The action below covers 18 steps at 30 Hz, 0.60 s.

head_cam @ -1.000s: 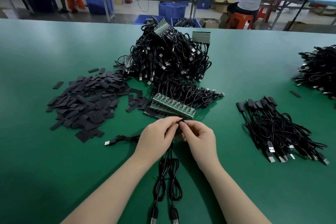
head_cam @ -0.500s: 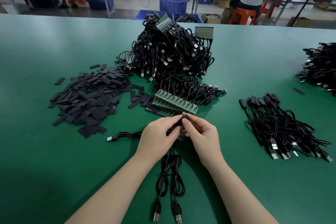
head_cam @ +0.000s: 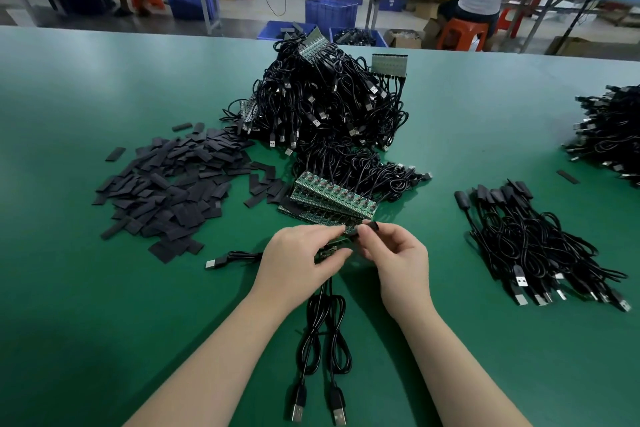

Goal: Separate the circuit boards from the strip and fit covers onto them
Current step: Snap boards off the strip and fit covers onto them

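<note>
Left hand (head_cam: 300, 260): curled around a small board (head_cam: 330, 251) at the tabletop's near middle; the board is gripped between thumb and fingers, mostly hidden.
Right hand (head_cam: 394, 258): a black cover (head_cam: 365, 228) is pinched between thumb and forefinger, held against the board's far end; how far it is slid on cannot be told.
Cables (head_cam: 323, 340): 2 black leads are seen running from the hands toward the near edge, each ending in a USB plug.
Loose plug (head_cam: 216, 262): laid left of the left hand, its lead passing under that hand.
Strip (head_cam: 334, 199): green boards stacked in rows just beyond the hands, leads attached on the far side.
Covers (head_cam: 169, 191): a spread heap of flat black sleeves, left of the strip.
Tangle (head_cam: 329, 104): a large pile of leads and strips toward the far edge, middle.
Done pile (head_cam: 540, 239): covered leads gathered right of the hands, well apart.
Far-right pile (head_cam: 609, 128): more black leads at the right edge.
Table (head_cam: 86, 305): green surface.
</note>
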### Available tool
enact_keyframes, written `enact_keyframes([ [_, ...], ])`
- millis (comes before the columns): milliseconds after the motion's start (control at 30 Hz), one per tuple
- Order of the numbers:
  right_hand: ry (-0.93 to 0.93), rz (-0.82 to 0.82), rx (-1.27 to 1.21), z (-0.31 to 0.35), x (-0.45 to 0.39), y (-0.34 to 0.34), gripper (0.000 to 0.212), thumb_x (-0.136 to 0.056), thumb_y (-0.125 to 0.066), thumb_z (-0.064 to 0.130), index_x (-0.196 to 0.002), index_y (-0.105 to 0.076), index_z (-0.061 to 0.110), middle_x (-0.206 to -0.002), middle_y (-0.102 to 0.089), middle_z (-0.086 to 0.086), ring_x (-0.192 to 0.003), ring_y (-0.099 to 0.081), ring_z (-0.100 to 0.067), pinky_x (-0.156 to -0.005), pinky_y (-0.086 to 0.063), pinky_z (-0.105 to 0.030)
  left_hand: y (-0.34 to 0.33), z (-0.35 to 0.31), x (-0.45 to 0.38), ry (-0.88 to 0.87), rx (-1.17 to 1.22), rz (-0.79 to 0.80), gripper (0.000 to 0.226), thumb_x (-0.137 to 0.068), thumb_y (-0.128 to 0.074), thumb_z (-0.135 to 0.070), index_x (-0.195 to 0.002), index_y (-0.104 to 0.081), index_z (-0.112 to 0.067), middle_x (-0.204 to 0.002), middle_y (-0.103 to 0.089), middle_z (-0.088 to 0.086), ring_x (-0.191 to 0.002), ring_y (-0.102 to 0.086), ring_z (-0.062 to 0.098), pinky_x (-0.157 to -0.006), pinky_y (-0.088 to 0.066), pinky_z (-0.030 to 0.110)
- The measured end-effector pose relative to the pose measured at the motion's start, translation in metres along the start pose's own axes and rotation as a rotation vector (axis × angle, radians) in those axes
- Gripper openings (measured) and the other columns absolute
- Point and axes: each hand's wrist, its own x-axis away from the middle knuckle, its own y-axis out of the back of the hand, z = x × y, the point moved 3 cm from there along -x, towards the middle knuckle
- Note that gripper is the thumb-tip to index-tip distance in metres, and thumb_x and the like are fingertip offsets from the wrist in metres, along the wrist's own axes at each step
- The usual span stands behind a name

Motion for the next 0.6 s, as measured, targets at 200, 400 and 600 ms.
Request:
enact_keyframes([
  [200,-0.039,-0.030,-0.107,-0.0039,-0.0014,-0.0019,0.003,-0.088,-0.071,0.007,-0.090,-0.069,0.008,-0.080,-0.076,-0.007,-0.077,-0.074,-0.018,-0.065,-0.056,-0.022,0.0007,0.0025,-0.0005,-0.011,-0.084,0.031,0.015,-0.090,-0.067,-0.027,-0.101,-0.076,-0.025,-0.098,-0.074,-0.013,-0.094,-0.066,0.010,-0.086,-0.051,0.036],
  [400,-0.008,-0.036,-0.132,-0.0044,-0.0017,-0.0002,0.010,-0.087,-0.072,0.013,-0.096,-0.071,0.012,-0.091,-0.077,-0.008,-0.086,-0.074,-0.020,-0.071,-0.057,-0.022,0.0029,0.0043,0.0000,0.097,0.028,-0.047,0.021,-0.096,-0.060,-0.021,-0.114,-0.069,-0.020,-0.104,-0.071,-0.008,-0.093,-0.064,0.011,-0.081,-0.046,0.025],
  [600,0.013,-0.007,-0.104,-0.0046,-0.0013,-0.0026,0.012,-0.083,-0.074,0.018,-0.094,-0.070,0.014,-0.091,-0.077,-0.008,-0.088,-0.074,-0.019,-0.074,-0.057,-0.022,0.0035,0.0026,-0.0005,0.060,0.074,0.013,0.028,-0.098,-0.056,-0.023,-0.125,-0.065,-0.023,-0.109,-0.068,-0.009,-0.099,-0.060,0.006,-0.089,-0.048,0.029],
])
